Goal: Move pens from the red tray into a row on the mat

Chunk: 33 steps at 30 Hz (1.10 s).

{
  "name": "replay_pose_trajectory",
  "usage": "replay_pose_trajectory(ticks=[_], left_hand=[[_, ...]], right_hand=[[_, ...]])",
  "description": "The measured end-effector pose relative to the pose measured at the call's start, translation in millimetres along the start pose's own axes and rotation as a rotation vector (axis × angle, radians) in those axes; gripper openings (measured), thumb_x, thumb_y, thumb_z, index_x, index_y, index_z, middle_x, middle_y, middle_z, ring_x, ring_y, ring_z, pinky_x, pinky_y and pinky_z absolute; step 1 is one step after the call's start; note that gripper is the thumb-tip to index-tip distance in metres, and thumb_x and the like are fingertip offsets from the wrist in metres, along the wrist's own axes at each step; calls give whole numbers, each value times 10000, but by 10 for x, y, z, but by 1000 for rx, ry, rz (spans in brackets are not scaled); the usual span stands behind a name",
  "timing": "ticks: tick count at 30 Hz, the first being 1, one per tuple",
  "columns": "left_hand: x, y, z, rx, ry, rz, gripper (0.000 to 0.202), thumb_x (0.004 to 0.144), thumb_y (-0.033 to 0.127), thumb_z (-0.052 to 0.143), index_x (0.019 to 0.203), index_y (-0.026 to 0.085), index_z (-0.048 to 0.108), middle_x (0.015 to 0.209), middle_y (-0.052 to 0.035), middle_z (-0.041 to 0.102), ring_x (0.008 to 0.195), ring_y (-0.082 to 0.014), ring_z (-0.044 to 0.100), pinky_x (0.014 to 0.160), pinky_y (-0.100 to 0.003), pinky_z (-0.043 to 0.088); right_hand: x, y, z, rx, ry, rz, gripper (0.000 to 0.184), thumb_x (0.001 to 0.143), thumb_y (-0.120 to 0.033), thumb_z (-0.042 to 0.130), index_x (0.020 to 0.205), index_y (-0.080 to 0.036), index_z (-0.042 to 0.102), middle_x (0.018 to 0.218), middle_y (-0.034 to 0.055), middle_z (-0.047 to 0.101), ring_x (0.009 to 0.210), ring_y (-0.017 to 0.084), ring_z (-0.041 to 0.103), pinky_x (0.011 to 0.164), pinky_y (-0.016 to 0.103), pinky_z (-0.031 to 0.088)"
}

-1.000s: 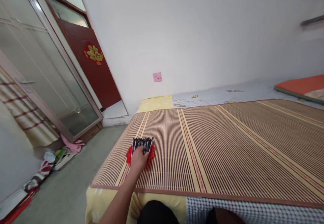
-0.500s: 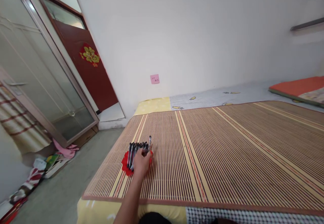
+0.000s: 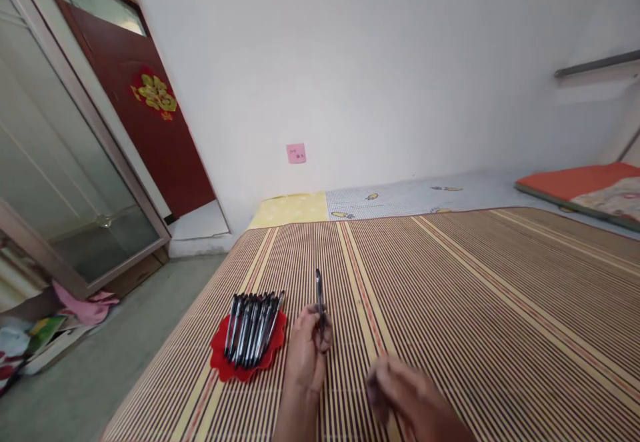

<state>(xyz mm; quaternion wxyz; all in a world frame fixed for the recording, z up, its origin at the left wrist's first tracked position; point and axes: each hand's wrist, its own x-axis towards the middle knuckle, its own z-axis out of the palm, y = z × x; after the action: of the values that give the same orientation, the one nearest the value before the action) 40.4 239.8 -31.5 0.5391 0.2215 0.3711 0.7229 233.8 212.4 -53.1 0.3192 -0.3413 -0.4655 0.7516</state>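
My left hand (image 3: 306, 342) is closed around a black-capped clear pen (image 3: 320, 295), which it holds nearly upright above the striped mat. To the right of it, my right hand (image 3: 400, 389) hovers low over the mat, apart from the pen. Its fingers look curled but are smeared by motion, so whether anything is in them cannot be made out. Left of my left hand lies a red scallop-edged tray (image 3: 219, 352). Several similar pens (image 3: 253, 329) rest on it side by side, with their upper ends past its far edge.
The woven mat (image 3: 450, 309) covers most of the bed, with a patterned sheet (image 3: 390, 199) along the wall. A folded orange cloth item (image 3: 575, 182) lies at the far right. Floor (image 3: 145, 315), a glass door (image 3: 95, 162) and a pink cloth (image 3: 87, 305) are on the left.
My left hand has come away from the tray to the right, bringing a pen with it. My right hand has entered at the lower right. The view has shifted closer to the mat.
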Motion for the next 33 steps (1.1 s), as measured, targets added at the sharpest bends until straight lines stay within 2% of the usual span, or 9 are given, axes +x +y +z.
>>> replay_pose_trajectory(ticks=[3, 6, 10, 14, 18, 22, 27, 30, 33], left_hand=[[-61, -192, -57, 48, 79, 2, 429, 664, 395, 843, 914, 173, 573, 659, 35, 581, 509, -71, 473, 445, -171, 325], [-67, -345, -165, 134, 137, 14, 456, 664, 452, 860, 886, 180, 569, 623, 53, 557, 502, -69, 455, 460, -172, 351], [-12, -518, -257, 226, 115, 32, 444, 665, 488, 856, 809, 176, 574, 598, 45, 555, 491, -79, 466, 467, -189, 369], [-13, -665, -206, 199, 70, -26, 451, 640, 498, 868, 784, 179, 583, 642, 26, 590, 513, -90, 510, 491, -194, 398], [-70, -674, -120, 183, 38, -34, 400, 721, 473, 818, 934, 176, 654, 849, -52, 692, 737, -167, 654, 653, -242, 492], [-90, -637, -92, 248, 15, -6, 430, 760, 505, 767, 999, 157, 686, 950, -104, 718, 867, -225, 682, 749, -286, 513], [-112, -726, -52, 320, 13, -1, 442, 739, 517, 767, 984, 154, 710, 944, -109, 721, 855, -221, 675, 775, -290, 511], [-154, -804, -23, 343, -3, -50, 447, 707, 535, 778, 920, 148, 710, 823, -77, 701, 736, -188, 647, 674, -256, 494], [-177, -851, -36, 364, -9, -85, 446, 710, 545, 777, 898, 150, 688, 722, -27, 646, 605, -133, 577, 558, -213, 438]], right_hand=[[461, -565, 82, 62, 245, -323, 380, 833, -525, 692, 976, -174, 710, 935, 98, 698, 868, 237, 640, 814, 398, 506], [827, -759, 193, 28, 331, -419, 426, 819, -544, 695, 999, -158, 701, 977, 107, 694, 907, 231, 632, 771, 356, 501], [1101, -425, 236, -140, 344, -350, 434, 798, -539, 705, 978, -144, 706, 914, 84, 703, 842, 207, 627, 731, 314, 482], [1165, -104, 237, -267, 326, -369, 347, 809, -493, 684, 780, -149, 651, 689, 16, 622, 665, 165, 569, 605, 267, 422], [1145, -64, 235, -350, 319, -365, 339, 853, -483, 604, 723, -170, 587, 626, -18, 530, 617, 155, 515, 560, 257, 385], [1148, -14, 180, -374, 313, -357, 361, 862, -498, 577, 692, -179, 563, 626, -18, 510, 636, 158, 502, 572, 261, 380], [1187, 64, 38, -251, 362, -352, 404, 830, -549, 614, 713, -162, 628, 644, 12, 571, 639, 169, 533, 582, 277, 405], [1200, 2, -89, -88, 497, -331, 440, 787, -594, 656, 754, -155, 672, 690, 43, 637, 650, 176, 580, 603, 285, 446], [1198, -96, -240, 146, 595, -372, 397, 728, -548, 743, 826, -166, 693, 768, 57, 693, 678, 170, 625, 637, 282, 491]])
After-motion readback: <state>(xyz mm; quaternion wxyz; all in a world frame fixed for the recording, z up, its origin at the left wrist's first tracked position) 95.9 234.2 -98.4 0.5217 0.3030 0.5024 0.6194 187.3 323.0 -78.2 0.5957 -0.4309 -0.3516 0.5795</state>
